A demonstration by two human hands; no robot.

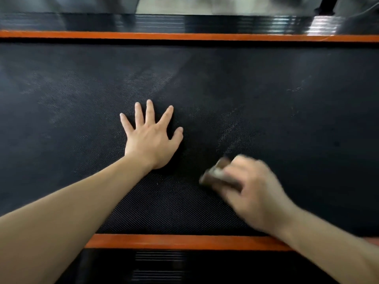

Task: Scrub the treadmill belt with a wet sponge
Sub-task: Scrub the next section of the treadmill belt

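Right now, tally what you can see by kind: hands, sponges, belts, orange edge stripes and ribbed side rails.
Bare hands: 2, left hand flat, right hand gripping
Brown sponge: 1
Black textured treadmill belt: 1
Orange edge stripes: 2, far and near
Black ribbed side rails: 2, far and near
Total: 8

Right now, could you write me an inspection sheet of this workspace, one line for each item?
Surface: black dotted treadmill belt, with pale smeared patches at far left.
Job's things: brown sponge on the belt, blurred.
Clutter: nothing seen.
Hands: left hand flat on the belt, fingers spread; right hand grips the sponge.
Cables: nothing seen.
Surroundings: orange strips along both belt edges, ribbed black rails beyond them.
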